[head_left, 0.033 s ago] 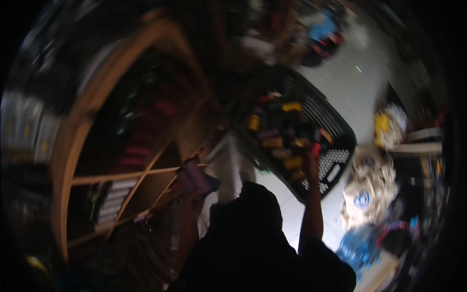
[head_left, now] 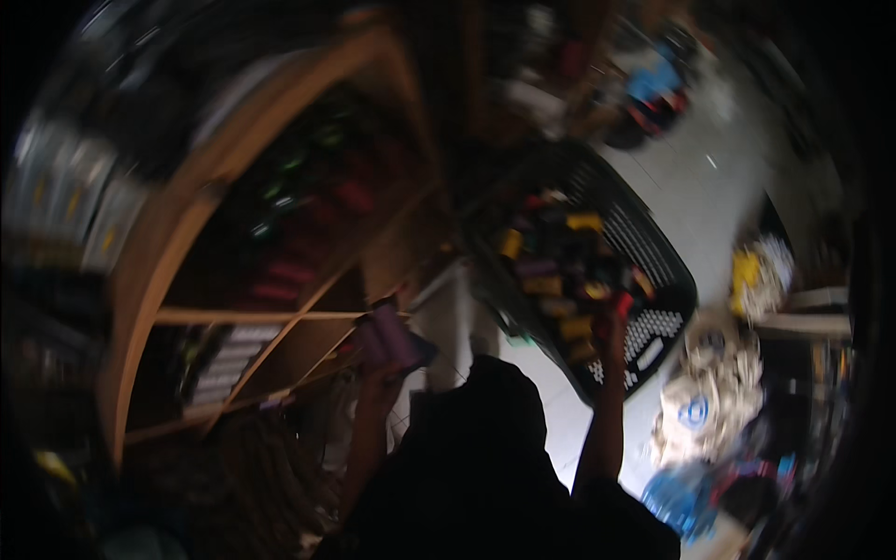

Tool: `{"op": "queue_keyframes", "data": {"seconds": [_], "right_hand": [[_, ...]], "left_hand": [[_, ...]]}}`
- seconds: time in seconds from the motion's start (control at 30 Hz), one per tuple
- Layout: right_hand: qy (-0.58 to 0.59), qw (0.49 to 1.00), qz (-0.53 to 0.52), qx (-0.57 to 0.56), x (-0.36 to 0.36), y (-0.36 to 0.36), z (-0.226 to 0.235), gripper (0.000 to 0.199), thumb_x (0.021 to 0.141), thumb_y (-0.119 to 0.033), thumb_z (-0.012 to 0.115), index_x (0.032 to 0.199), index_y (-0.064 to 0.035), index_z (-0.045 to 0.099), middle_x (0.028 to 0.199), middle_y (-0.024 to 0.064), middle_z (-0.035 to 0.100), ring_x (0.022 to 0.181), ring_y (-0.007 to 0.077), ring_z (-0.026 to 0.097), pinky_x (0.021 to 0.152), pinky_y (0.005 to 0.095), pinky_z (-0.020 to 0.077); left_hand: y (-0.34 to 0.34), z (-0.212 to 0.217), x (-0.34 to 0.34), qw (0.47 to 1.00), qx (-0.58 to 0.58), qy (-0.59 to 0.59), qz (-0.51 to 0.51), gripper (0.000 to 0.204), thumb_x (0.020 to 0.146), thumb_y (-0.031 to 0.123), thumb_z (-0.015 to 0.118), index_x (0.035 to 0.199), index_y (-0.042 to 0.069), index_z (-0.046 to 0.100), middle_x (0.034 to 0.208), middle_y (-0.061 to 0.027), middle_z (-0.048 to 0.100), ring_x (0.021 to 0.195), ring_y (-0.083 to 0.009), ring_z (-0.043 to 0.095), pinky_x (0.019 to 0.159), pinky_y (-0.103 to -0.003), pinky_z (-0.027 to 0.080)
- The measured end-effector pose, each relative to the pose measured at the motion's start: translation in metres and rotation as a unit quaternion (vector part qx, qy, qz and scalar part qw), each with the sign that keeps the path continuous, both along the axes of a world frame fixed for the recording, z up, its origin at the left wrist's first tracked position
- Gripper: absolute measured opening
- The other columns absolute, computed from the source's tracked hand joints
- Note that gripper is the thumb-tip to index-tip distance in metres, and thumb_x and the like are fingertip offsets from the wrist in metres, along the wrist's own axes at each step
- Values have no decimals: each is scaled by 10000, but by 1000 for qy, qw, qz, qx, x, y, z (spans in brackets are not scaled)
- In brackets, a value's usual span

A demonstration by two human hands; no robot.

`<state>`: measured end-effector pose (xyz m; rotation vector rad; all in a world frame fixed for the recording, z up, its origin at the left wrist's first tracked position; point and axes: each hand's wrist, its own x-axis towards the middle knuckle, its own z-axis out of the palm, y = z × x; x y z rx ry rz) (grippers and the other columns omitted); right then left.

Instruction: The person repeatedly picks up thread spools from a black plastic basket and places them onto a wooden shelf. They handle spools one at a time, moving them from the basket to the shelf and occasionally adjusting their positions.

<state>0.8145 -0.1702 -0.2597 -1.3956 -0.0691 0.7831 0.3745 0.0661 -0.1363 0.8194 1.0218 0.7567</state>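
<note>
My left hand (head_left: 378, 383) is raised beside the wooden shelf (head_left: 224, 313), closed around purple cylinders (head_left: 387, 338); a dark blue end shows next to them. My right arm reaches to the near right part of a dark plastic basket (head_left: 644, 243). There my right hand (head_left: 611, 327) is at a red piece (head_left: 623, 303) among the basket's contents. Its fingers are too dark and blurred to show whether they grip it. Several yellow, purple and dark cylinders (head_left: 577, 327) lie jumbled in the basket.
The shelf compartments hold rows of red cylinders (head_left: 280, 280) and pale ones (head_left: 238, 359). On the right, beige bundles (head_left: 700, 401) and a clear blue plastic thing (head_left: 679, 499) lie on the floor. Blue and red items (head_left: 653, 89) are at the far right.
The whole view has shifted, so the shelf and basket appear slightly farther right. My left hand still holds the purple cylinders, and my right hand stays at the basket.
</note>
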Motion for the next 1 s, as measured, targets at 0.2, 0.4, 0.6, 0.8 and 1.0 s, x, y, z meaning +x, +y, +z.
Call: {"op": "queue_keyframes", "data": {"seconds": [0.2,0.4,0.6,0.8,1.0], "right_hand": [[161,973,144,83,-84,108,122,732,776,-268,727,1389,-73,378,1210,90,554,1104,216,560,962,384,455],[284,829,454,161,-219,185,179,898,710,-152,723,1482,-100,266,1318,233,505,1093,366,597,942,479,503],[259,733,619,106,-317,214,228,943,672,-75,685,1500,-97,233,1323,257,506,1096,341,605,980,443,485],[250,687,675,103,-383,237,246,852,652,-147,655,1420,26,328,1322,241,528,1141,323,598,991,411,480],[263,627,732,33,-465,231,250,764,699,-160,696,1367,29,376,1241,205,573,1110,330,616,949,446,507]], "left_hand": [[8,34,-9,974,-105,-200,3,622,732,6,733,1295,-12,469,1192,-108,585,1117,-236,588,1006,-392,461],[-26,65,-66,962,-63,-266,31,839,681,97,774,1406,7,361,1337,-122,510,1204,-261,543,1043,-408,428],[-58,90,-125,953,10,-276,124,944,639,120,789,1452,37,317,1424,-156,445,1264,-290,501,1051,-448,426],[-95,98,-191,945,49,-228,232,967,598,113,817,1435,30,339,1370,-153,497,1238,-276,519,1044,-448,431],[-146,92,-239,927,41,-210,309,921,586,71,802,1403,15,382,1343,-152,526,1182,-280,558,1022,-444,450]]}}
